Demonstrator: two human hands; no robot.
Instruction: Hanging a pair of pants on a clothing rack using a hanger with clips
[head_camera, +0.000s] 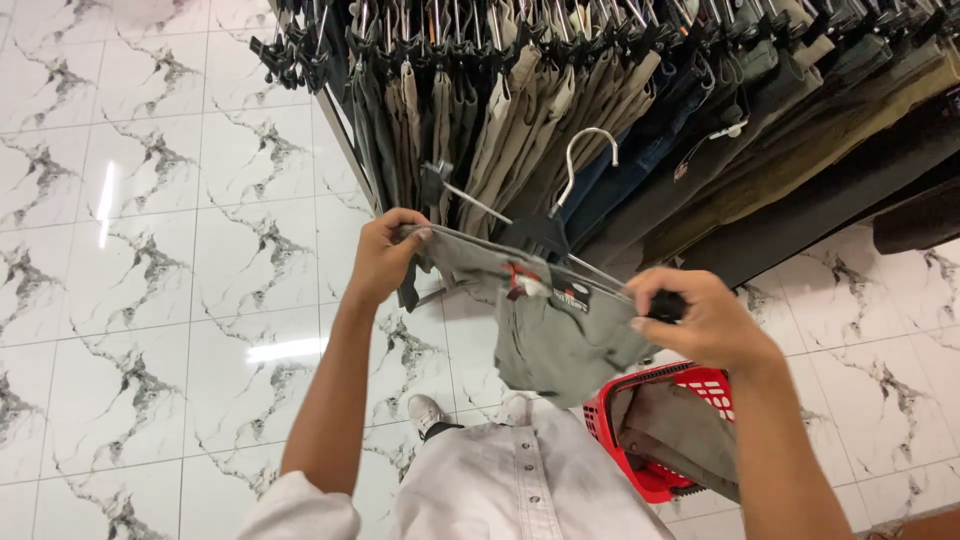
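Glossy white marble-patterned floor tiles (150, 250) fill the left of the frame. Left of centre, the left hand (385, 255) rises on a bare forearm, fingers curled and pinching one end of a grey-green pair of trousers (560, 335). The soft, creased cloth hangs at centre from a black clip hanger (535, 235) with a curved metal hook. At centre right, the right hand (700, 320) is closed around the hanger's other clip. Above, a rack of hanging trousers (620, 90) crowds the top. A red plastic basket (660, 420) sits lower right.
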